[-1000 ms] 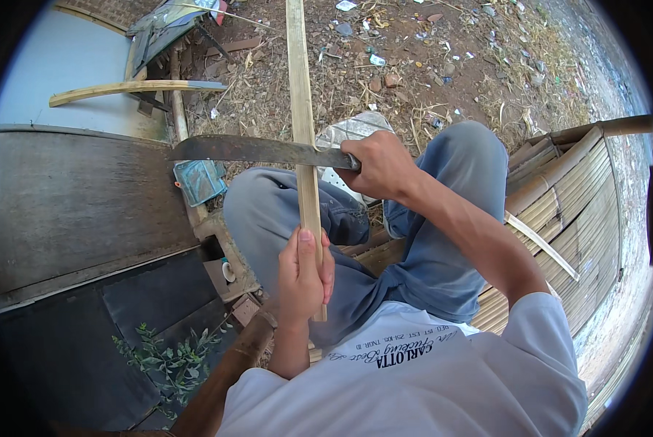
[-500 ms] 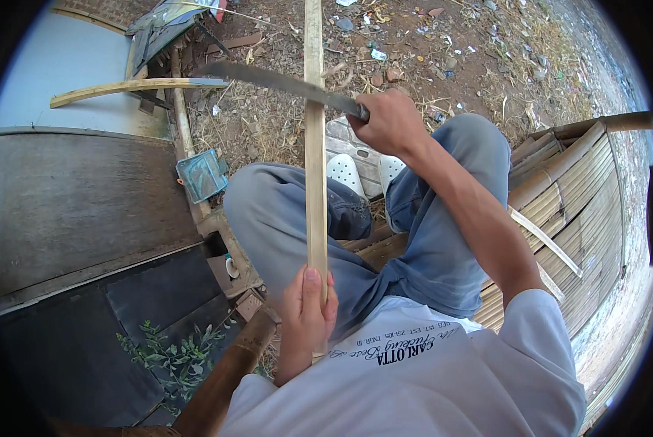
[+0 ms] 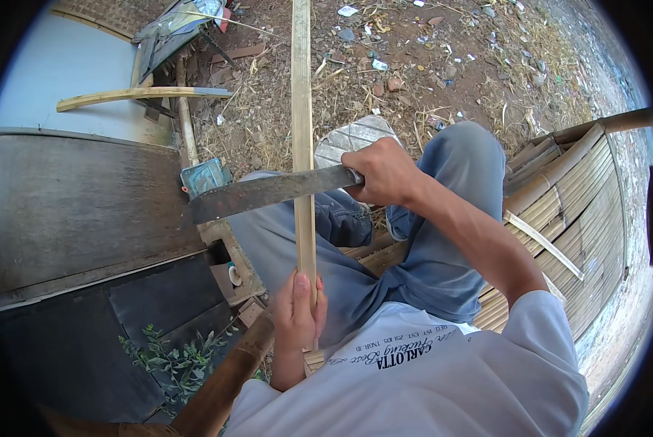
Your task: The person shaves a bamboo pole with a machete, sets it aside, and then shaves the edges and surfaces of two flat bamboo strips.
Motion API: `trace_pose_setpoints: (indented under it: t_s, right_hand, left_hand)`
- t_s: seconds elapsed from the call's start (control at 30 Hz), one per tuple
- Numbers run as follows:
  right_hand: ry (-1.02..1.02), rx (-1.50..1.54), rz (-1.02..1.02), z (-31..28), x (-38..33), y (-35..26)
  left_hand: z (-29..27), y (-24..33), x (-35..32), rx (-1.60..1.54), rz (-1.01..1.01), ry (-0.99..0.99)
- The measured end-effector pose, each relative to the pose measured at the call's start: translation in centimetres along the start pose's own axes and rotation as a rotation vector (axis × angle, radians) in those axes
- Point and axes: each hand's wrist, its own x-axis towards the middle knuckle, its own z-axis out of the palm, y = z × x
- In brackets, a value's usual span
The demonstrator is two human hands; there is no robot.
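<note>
A long, pale bamboo strip runs upright through the picture, from the top edge down to my lap. My left hand is closed round its lower part, thumb on top. In my right hand is the handle of a machete, mostly hidden by the fingers. Its broad dark blade lies across the strip just above my knees, with the tip pointing left past my left knee. Whether the edge bites into the bamboo cannot be made out.
On the right is a slatted bamboo bench with a loose strip on it. A thick bamboo pole stands close by my left arm. Left lie a blue plastic container, a curved bamboo piece and a leafy plant. Litter dots the ground.
The machete has come down along the strip toward me, its blade now broader in view. A curled shaving beside the blade is no longer seen there. My left hand stays on the strip.
</note>
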Motion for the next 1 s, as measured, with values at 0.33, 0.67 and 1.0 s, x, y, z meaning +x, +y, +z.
trace_pose_setpoints:
  t_s: [0.33, 0.67, 1.0]
  right_hand:
    - [-0.037, 0.037, -0.002, 0.3, -0.1, -1.1]
    - [0.005, 0.066, 0.014, 0.7, -0.3, -0.8]
    - [-0.011, 0.028, 0.064, 0.9, 0.0, -0.8]
  left_hand:
    - [1.4, 2.4, 3.5, 0.154, 0.097, 0.052]
    - [3.1, 4.2, 7.7, 0.367, 0.247, 0.087]
    - [3.2, 4.6, 7.9, 0.436, 0.237, 0.095]
